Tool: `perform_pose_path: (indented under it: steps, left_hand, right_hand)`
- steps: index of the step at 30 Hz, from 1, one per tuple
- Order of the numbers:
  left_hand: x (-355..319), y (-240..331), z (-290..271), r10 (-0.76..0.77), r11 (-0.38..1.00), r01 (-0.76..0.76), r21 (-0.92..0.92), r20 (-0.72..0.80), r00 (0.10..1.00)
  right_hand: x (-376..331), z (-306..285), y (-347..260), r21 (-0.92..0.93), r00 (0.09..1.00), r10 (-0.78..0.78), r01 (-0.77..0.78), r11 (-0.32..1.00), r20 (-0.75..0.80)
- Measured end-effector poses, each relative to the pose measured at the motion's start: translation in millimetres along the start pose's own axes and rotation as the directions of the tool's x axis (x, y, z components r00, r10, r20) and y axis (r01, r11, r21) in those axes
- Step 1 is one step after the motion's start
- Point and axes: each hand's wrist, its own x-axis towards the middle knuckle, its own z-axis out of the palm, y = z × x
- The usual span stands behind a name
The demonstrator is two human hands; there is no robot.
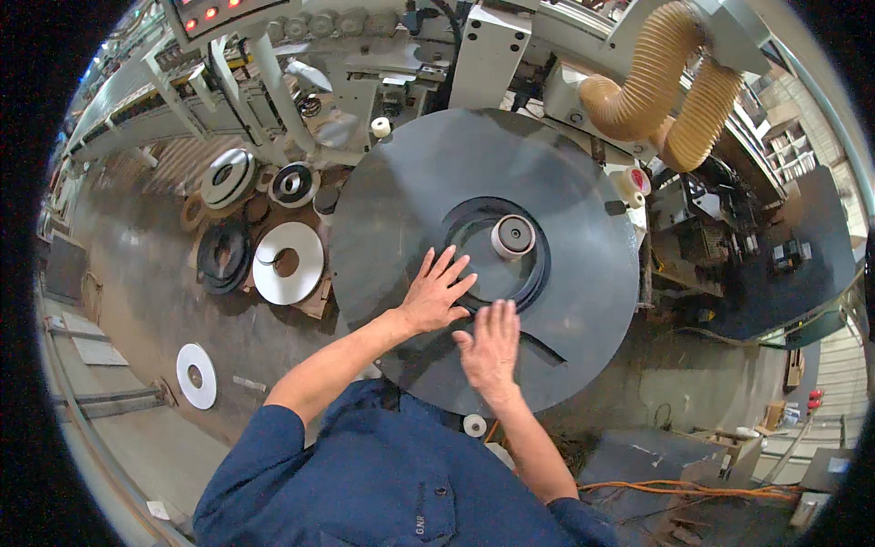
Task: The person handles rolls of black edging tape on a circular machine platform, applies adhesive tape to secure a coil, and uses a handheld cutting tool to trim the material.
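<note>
Both open, the left hand and right hand sit, on my feed, at the near side of the dark coil looping around the hub on the grey disc.

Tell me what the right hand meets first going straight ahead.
Likely the dark coiled strip, at the fingertips of the right hand; depth is unclear, so they may already touch.
</note>
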Motion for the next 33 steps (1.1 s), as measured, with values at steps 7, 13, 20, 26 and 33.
perform_pose_path:
  steps: [7,13,20,26,33]
  left_hand:
    - [1,-4,-6,0.018,0.999,-0.020,0.040,0.054,0.998]
    - [1,-1,1,0.013,0.997,-0.016,0.074,0.033,0.999]
    - [2,-5,-1,0.036,0.995,-0.039,0.096,0.039,0.999]
    - [3,-2,-1,0.017,0.998,-0.018,0.065,0.020,1.000]
    - [3,-1,4,0.057,0.996,-0.056,0.072,-0.015,0.998]
  right_hand:
    - [27,-6,66,-0.009,0.993,0.077,-0.078,0.997,-0.086]
    - [0,10,20,0.030,0.997,-0.060,0.062,0.998,-0.056]
    - [34,-12,45,0.078,0.989,-0.053,0.064,0.995,-0.137]
    - [16,16,48,0.065,0.997,-0.060,0.063,0.996,-0.045]
    - [16,25,1,0.169,0.996,0.015,0.000,0.986,-0.091]
